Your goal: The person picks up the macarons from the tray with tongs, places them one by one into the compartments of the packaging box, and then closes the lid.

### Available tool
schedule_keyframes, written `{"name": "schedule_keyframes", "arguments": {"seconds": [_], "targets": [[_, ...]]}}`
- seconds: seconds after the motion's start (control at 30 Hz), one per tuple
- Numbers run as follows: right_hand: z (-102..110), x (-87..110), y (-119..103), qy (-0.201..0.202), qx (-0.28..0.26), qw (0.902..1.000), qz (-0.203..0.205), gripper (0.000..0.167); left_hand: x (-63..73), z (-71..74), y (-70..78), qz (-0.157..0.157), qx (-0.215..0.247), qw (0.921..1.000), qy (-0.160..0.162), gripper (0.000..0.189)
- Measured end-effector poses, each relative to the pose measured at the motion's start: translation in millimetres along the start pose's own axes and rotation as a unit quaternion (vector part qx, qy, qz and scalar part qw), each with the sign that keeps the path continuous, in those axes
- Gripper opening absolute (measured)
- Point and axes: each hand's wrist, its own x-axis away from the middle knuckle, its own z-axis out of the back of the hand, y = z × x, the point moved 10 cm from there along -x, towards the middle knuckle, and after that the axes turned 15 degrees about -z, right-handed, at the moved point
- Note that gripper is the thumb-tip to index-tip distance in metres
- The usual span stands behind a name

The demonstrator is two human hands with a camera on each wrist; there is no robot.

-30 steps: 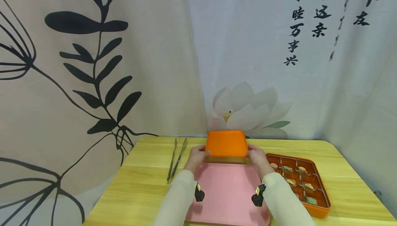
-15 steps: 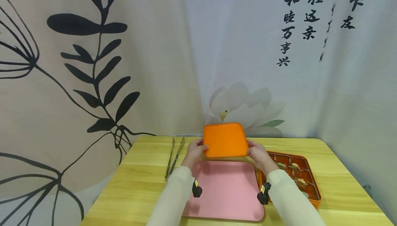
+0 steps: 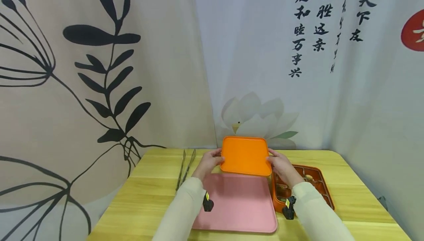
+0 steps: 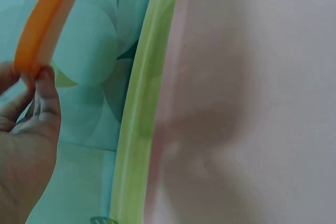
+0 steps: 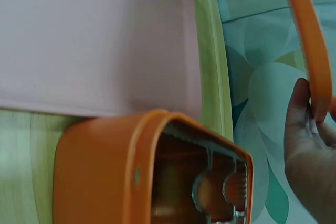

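Both hands hold up a shallow orange rectangular lid (image 3: pixel 246 156) above the far edge of a pink tray (image 3: pixel 236 206). Its broad flat face is tilted toward the head camera. At the lid's left edge, my left hand (image 3: pixel 208 163) pinches the rim between thumb and fingers, as the left wrist view also shows. The right hand (image 3: pixel 282 166) grips the opposite edge the same way. Beside the tray on the right stands an orange box (image 5: pixel 94 174) with a divided brown insert (image 5: pixel 202 182). Small pieces sit in some of its compartments, partly hidden by the right arm in the head view.
A pair of metal tongs (image 3: pixel 186 169) lies on the wooden table (image 3: pixel 139 204) left of the tray, partly behind the left sleeve. A printed curtain (image 3: pixel 172 86) hangs right behind the table's far edge.
The lid has shifted right relative to the pink tray, its face tipping further toward the head camera. Both hands keep their hold. The head view has swung slightly right.
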Motion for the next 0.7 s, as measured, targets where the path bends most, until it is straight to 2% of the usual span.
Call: {"name": "schedule_keyframes", "arguments": {"seconds": [0.17,0.37,0.5,0.7], "targets": [[15.2,7.0,4.5,0.012,-0.01,0.9998,-0.012,0.055,4.5,-15.1,2.5,0.011,0.034,0.9991,-0.02,0.055],[20.1,16.7,5.9,-0.003,-0.016,0.9998,-0.009,0.057,5.2,-24.1,5.4,0.016,0.024,0.9994,-0.021,0.051],[27.8,22.6,6.3,-0.005,-0.012,0.9999,-0.006,0.057,5.1,-35.5,4.6,0.014,0.025,0.999,-0.034,0.05],[49.7,32.9,9.3,0.047,-0.01,0.9987,-0.02,0.057,9.7,-56.0,16.3,0.004,0.037,0.9977,-0.057,0.051]]}}
